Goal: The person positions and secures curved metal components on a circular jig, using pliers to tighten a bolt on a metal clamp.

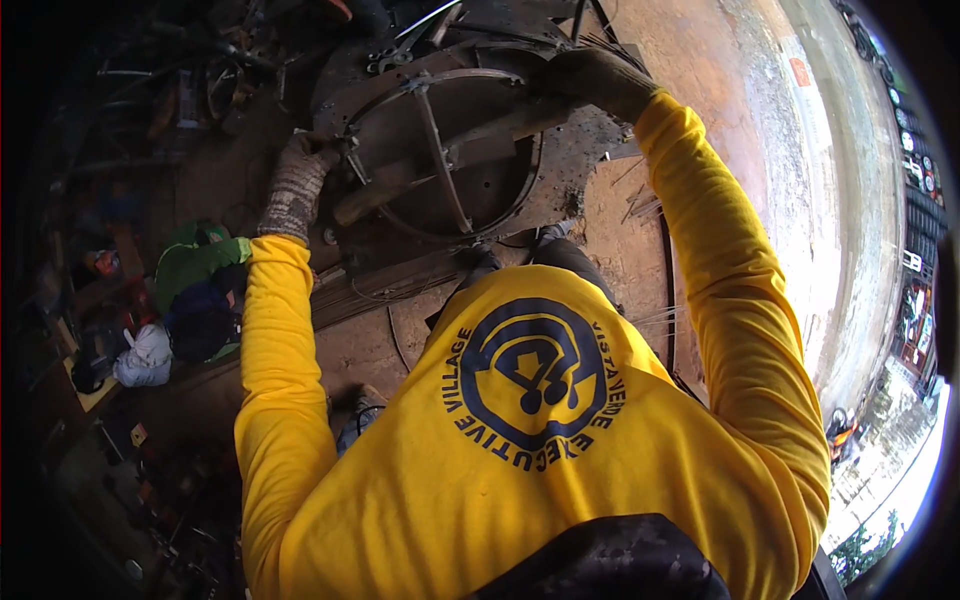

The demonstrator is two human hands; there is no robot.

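A round metal frame (436, 160), a hoop with a curved flat bar across it, lies on a dark metal work surface (575, 165). My left hand (303, 172), in a grey knitted glove, has its fingers curled at the left rim of the frame. My right hand (605, 82), in a darker brownish glove, reaches over the far right rim; it seems closed on it, though shadow dims its fingertips. A long worn bar (365, 203), perhaps wood, runs slantwise under the crossbar toward my right hand.
Thin metal rods (615, 50) lie beyond my right hand, and tools (385, 58) sit behind the frame. At left are a green cloth (195, 265), a white bag (145, 355) and dim clutter. Brown board (620, 215) lies near my feet; a bright road (845, 200) runs along the right.
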